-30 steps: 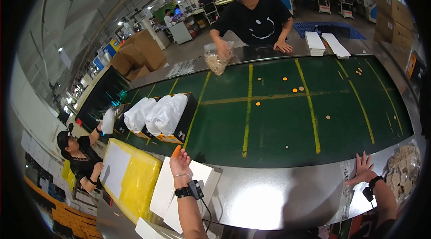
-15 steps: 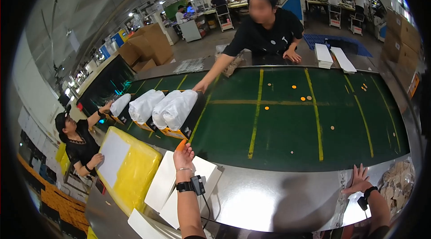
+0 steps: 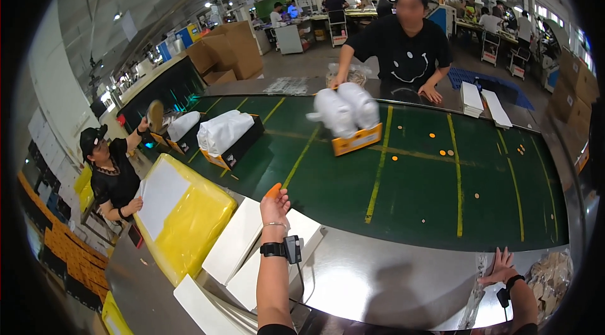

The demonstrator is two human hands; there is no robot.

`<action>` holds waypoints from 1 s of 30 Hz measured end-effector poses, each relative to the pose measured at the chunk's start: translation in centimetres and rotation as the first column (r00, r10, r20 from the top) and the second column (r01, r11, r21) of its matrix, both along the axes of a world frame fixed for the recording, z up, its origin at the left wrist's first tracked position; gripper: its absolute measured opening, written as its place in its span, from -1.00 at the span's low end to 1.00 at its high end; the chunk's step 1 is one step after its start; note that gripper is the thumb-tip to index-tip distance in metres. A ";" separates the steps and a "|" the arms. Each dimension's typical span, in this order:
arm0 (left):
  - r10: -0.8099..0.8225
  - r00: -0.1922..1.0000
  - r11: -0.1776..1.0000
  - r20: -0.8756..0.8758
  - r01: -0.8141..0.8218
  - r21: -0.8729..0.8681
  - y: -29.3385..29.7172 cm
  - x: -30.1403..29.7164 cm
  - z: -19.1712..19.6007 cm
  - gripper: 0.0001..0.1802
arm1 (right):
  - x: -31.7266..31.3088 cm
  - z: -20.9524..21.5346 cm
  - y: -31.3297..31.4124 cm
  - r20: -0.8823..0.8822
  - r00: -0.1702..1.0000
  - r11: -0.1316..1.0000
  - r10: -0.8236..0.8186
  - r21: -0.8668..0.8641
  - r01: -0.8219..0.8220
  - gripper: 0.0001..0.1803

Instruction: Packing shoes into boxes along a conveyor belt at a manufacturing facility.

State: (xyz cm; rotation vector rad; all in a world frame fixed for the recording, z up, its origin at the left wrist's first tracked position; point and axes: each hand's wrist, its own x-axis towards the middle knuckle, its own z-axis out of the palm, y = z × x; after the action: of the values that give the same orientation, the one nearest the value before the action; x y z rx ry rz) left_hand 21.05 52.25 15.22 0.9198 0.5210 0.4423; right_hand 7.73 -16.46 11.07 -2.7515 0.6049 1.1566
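Note:
My left hand [image 3: 275,206] is raised over the near edge of the green conveyor belt [image 3: 328,206], an orange cover on one fingertip. Its fingers are loosely bent and apart, with nothing visible in them. My right hand [image 3: 499,268] lies flat on the metal table edge [image 3: 403,272], fingers spread. Across the belt, a co-worker [image 3: 403,45] grips an open orange-and-black box [image 3: 358,140] holding white-wrapped bundles [image 3: 345,110]; it looks tilted and slightly blurred. Another open box [image 3: 242,141] with a white-wrapped bundle [image 3: 224,131] stands on the belt, left of and beyond my left hand.
White sheets or cards [image 3: 233,240] and a yellow plastic-wrapped pack [image 3: 205,209] lie beside my left forearm. At far left a second co-worker [image 3: 113,174] holds a brownish object [image 3: 155,116]. Small orange discs [image 3: 432,135] dot the belt. A clear bag [image 3: 549,278] sits by my right hand.
The co-worker across has pulled one box to the right along the belt, away from the other boxes. The left co-worker now raises a brownish object. My hands keep nearly the same pose.

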 end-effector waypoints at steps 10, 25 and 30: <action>0.024 1.000 0.999 -0.003 -0.024 -0.021 0.0 -0.5 0.5 -0.79 | 0.2 0.6 0.4 0.021 1.000 0.999 -0.011 0.047 0.010 0.81; 0.025 1.000 0.999 -0.012 -0.025 -0.023 0.1 -0.4 1.0 -0.78 | 0.2 0.6 0.9 -0.008 1.000 0.999 -0.016 0.043 0.016 0.82; 0.030 0.999 0.999 -0.029 -0.031 -0.026 0.2 -0.2 0.8 -0.78 | -0.1 0.0 0.4 0.006 1.000 0.999 -0.012 0.039 0.012 0.80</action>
State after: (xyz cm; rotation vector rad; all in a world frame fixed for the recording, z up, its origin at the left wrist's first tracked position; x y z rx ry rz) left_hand 20.87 52.42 16.06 0.8951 0.5661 0.4499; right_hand 7.60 -16.05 11.07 -2.7144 0.5905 1.1445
